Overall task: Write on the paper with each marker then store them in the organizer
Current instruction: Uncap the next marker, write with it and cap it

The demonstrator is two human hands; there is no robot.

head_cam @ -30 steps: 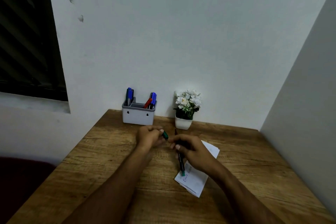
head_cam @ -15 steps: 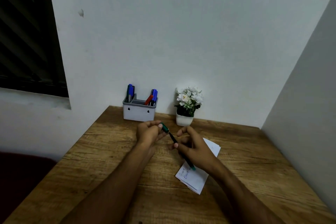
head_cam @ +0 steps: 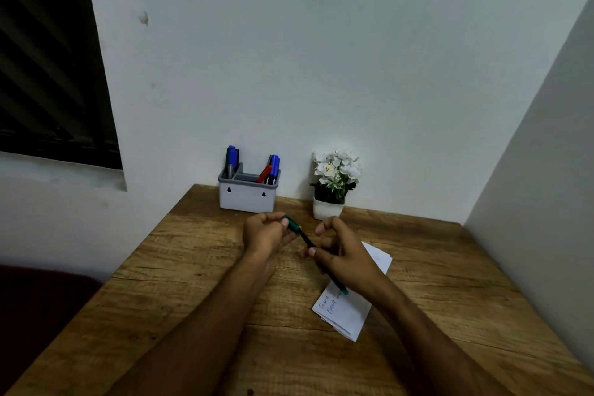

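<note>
At the far left edge of the brown wood-grain desk (head_cam: 193,315), against the wall, the grey rectangular plastic organizer (head_cam: 247,196) is standing with several markers poking up out of its compartments: blue-capped markers (head_cam: 230,159) at its left end and a red-capped marker (head_cam: 265,173) leaning beside more blue ones at its right, so those are looking already stored. In front of it the left hand (head_cam: 265,236) is curling its fingers and thumb around the green cap (head_cam: 292,224), holding it at the end of the slim black-barrelled green marker (head_cam: 316,252), most likely so that the pen can be closed before it goes into the organizer (whether the cap is fully seated, or just meeting the barrel, is hard to tell at this size). The marker is running diagonally down to the right, and the right hand (head_cam: 345,255) is pinching its barrel, with the index finger lifting loosely away, steadying the pen for the capping; its green lower end (head_cam: 344,291) is hovering just over the folded white paper (head_cam: 348,312), which is lying on the desk under that hand. On the paper two short lines of handwriting are showing, too small to read with certainty. Behind the right hand a small white square pot of artificial white flowers (head_cam: 334,183) is sitting beside the organizer, apart from the work.
</note>
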